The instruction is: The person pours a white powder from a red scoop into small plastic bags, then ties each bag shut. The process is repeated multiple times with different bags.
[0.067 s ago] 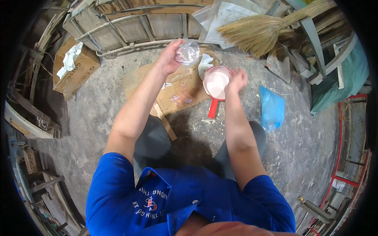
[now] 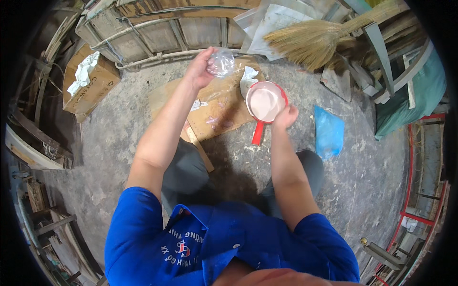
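Observation:
My left hand (image 2: 200, 70) is closed on a crinkled clear plastic piece (image 2: 222, 63), bag-like or cup-like. It is raised over the far part of a flattened cardboard sheet (image 2: 230, 107) with pinkish smears on it. To its right is a red pan (image 2: 258, 132), its handle toward me, with pale pink, paint-like liquid (image 2: 265, 102) inside. My right hand (image 2: 286, 117) is at the pan's right rim, thumb side outward. Its fingers are partly hidden and smeared, so their grip is unclear. A crumpled white cloth or paper (image 2: 248, 77) is just beyond the pan.
A blue plastic sheet or bag (image 2: 329, 131) lies right of the pan. A wooden strip (image 2: 200, 148) extends from the cardboard toward my left knee. A straw broom (image 2: 310, 40) is at far right, a cardboard box (image 2: 93, 86) at far left. Wooden frames (image 2: 186, 35) line the back.
My right hand has come nearer to me along the pan's right rim. My left hand and the clear plastic have shifted slightly left. Swirl marks now show in the liquid.

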Motion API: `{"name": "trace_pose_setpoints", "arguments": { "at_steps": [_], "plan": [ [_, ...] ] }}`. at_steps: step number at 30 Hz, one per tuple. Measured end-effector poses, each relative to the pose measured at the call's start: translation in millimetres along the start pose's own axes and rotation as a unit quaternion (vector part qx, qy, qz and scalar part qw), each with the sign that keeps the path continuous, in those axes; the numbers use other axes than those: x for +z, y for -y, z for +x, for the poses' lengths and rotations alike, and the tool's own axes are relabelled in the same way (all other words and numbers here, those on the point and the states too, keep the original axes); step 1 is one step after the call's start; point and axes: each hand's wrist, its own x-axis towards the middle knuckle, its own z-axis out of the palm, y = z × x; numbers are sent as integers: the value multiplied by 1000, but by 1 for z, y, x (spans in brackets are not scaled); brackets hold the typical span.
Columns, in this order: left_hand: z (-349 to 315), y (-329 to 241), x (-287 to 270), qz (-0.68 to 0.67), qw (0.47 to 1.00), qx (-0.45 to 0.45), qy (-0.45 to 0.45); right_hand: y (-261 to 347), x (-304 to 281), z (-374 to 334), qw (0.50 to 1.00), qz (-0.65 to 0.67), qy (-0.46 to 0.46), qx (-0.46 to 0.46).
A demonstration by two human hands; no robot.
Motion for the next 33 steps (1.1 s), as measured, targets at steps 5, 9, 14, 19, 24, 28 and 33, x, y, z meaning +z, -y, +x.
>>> {"name": "trace_pose_setpoints", "arguments": {
  "at_steps": [5,9,14,19,24,28,33],
  "plan": [
    [-16,-23,-51,-7,992,32,-122,0,-9,-76,832,-164,204,490],
    [8,-17,-35,-24,997,29,-74,-22,-24,-67,738,55,341,579],
    [23,-10,-99,4,984,71,-163,18,8,-93,781,49,418,461],
    [46,58,-86,-127,977,-9,-174,67,13,-47,858,1,432,277],
    [50,74,-124,-171,970,-37,-168,137,34,-20,830,-20,536,155],
    [65,81,-75,-200,959,-45,-195,152,24,1,835,-47,541,91],
    [57,84,-76,-164,979,-53,-112,154,28,-15,837,-22,540,85]
  ]
}}
